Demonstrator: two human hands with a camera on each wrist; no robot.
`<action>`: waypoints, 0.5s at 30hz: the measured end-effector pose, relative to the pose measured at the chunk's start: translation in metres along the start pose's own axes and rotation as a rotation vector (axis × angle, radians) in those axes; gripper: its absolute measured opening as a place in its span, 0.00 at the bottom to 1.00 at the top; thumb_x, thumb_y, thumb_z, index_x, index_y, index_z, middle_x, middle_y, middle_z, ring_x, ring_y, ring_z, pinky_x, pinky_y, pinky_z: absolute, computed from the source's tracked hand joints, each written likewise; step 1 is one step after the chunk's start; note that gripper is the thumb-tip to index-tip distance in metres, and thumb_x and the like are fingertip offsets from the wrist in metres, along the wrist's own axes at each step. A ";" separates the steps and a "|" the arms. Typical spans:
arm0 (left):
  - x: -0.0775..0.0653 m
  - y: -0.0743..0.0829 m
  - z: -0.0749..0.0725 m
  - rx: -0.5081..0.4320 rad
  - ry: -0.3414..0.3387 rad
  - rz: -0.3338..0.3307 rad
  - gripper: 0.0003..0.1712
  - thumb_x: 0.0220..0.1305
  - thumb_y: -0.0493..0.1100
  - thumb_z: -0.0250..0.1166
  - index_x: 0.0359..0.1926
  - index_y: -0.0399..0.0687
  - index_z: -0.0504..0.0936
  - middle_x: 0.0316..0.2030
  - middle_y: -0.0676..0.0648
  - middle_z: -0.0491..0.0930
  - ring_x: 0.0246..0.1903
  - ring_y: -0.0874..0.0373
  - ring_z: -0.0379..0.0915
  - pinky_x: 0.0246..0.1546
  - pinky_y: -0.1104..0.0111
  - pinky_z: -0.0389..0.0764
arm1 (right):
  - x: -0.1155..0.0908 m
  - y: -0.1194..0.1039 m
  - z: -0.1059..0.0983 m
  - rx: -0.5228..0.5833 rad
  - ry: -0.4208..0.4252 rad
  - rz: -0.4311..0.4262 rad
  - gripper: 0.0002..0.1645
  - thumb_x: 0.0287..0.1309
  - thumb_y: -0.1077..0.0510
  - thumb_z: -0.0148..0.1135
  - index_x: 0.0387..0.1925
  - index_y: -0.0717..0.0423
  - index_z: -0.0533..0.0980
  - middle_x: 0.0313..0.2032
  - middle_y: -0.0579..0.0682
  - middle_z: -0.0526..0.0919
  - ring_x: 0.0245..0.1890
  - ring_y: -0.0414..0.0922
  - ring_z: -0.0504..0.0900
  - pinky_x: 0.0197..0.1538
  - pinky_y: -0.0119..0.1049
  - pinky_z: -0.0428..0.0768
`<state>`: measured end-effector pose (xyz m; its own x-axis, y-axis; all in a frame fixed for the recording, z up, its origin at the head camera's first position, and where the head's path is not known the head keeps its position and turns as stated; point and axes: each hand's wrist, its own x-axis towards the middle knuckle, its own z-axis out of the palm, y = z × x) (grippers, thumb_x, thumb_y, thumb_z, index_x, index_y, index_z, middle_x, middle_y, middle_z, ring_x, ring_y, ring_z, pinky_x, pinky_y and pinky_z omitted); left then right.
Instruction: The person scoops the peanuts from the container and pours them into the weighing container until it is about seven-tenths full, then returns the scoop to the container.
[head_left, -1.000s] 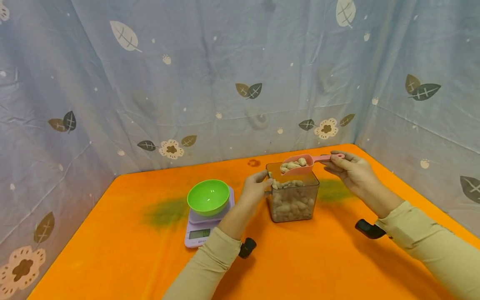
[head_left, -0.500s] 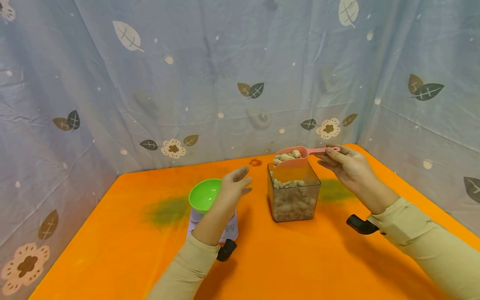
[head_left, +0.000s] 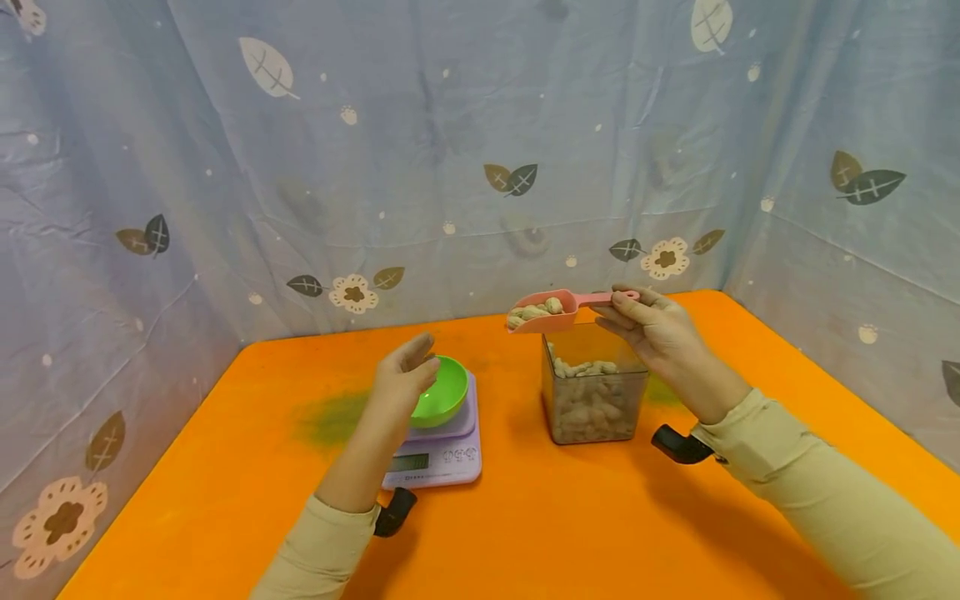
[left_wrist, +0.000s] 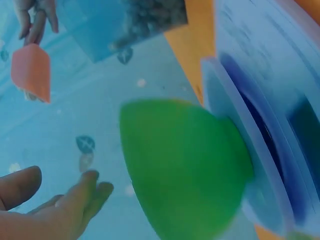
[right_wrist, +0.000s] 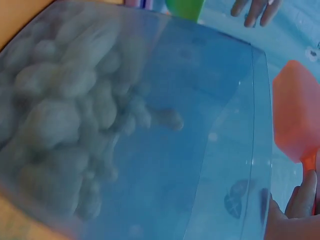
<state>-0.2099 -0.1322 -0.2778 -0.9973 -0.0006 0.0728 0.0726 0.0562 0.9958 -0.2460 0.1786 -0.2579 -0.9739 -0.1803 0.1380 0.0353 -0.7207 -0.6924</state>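
My right hand (head_left: 660,337) pinches the handle of a pink scoop (head_left: 558,315) loaded with unshelled peanuts (head_left: 534,312). The scoop hangs above the left rim of a clear square container (head_left: 596,412), which is partly filled with peanuts (right_wrist: 60,115). My left hand (head_left: 401,379) is beside a green bowl (head_left: 446,396), holding nothing, its fingers loosely bent. In the left wrist view a gap shows between those fingers (left_wrist: 75,205) and the bowl (left_wrist: 180,165). The bowl stands on a lilac kitchen scale (head_left: 453,467), whose display is partly hidden by my left forearm.
An orange cloth (head_left: 525,533) covers the table. Behind and at both sides hangs a blue-grey curtain (head_left: 450,150) with leaf and flower prints. Black wrist-worn devices (head_left: 681,444) stick out below both sleeves.
My left hand has let go of the container and moved left to the bowl. My right hand has raised the filled scoop from the container and carried it left.
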 end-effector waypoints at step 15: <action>0.002 -0.025 -0.051 0.281 0.090 -0.112 0.33 0.71 0.31 0.50 0.72 0.25 0.48 0.71 0.28 0.50 0.69 0.34 0.48 0.69 0.49 0.57 | 0.017 0.034 0.026 -0.149 0.010 0.025 0.05 0.67 0.70 0.52 0.43 0.65 0.69 0.33 0.54 0.85 0.36 0.44 0.87 0.47 0.35 0.83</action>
<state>-0.2131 -0.1845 -0.2998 -0.9937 -0.1102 -0.0192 -0.0542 0.3245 0.9443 -0.2551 0.1336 -0.2601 -0.9753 -0.1900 0.1129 0.0267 -0.6083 -0.7933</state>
